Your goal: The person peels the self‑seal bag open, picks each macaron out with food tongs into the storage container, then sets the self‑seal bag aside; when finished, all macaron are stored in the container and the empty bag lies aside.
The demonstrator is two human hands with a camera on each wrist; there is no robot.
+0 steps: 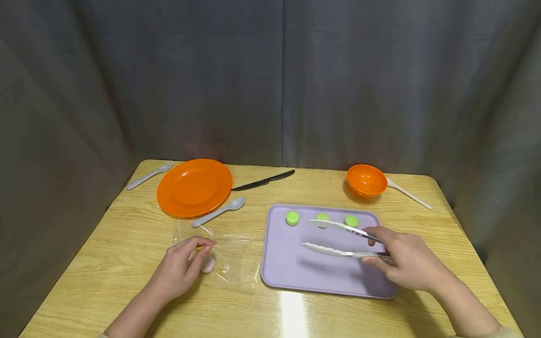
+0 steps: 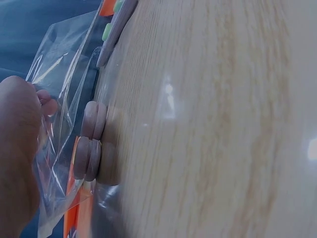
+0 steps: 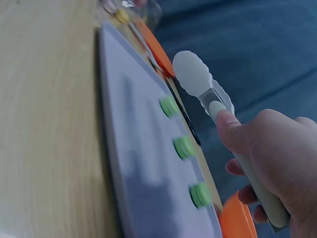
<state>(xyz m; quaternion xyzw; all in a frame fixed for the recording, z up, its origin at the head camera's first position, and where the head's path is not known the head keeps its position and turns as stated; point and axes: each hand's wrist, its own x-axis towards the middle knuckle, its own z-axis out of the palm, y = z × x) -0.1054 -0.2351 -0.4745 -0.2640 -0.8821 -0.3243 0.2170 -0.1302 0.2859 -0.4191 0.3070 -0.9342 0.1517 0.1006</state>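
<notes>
My left hand (image 1: 179, 267) pinches the edge of a clear plastic bag (image 1: 238, 253) on the table, left of the lavender tray. A pale pinkish macaron (image 1: 208, 265) shows at the bag below the fingers, and a yellow macaron (image 3: 122, 16) appears there in the right wrist view. Two round macarons (image 2: 93, 120) sit side by side by the bag in the left wrist view. My right hand (image 1: 407, 258) holds white-tipped tongs (image 1: 323, 249) above the tray (image 1: 279, 263), their arms spread with nothing between them. Three green macarons (image 1: 292, 218) stand in a row along the tray's far side.
An orange plate (image 1: 194, 188) lies at the back left, with a grey fork (image 1: 148, 177), a grey spoon (image 1: 220, 212) and a black knife (image 1: 264, 181) around it. At the back right are an orange bowl (image 1: 367, 180) and a white utensil (image 1: 410, 194). Dark curtains surround the table.
</notes>
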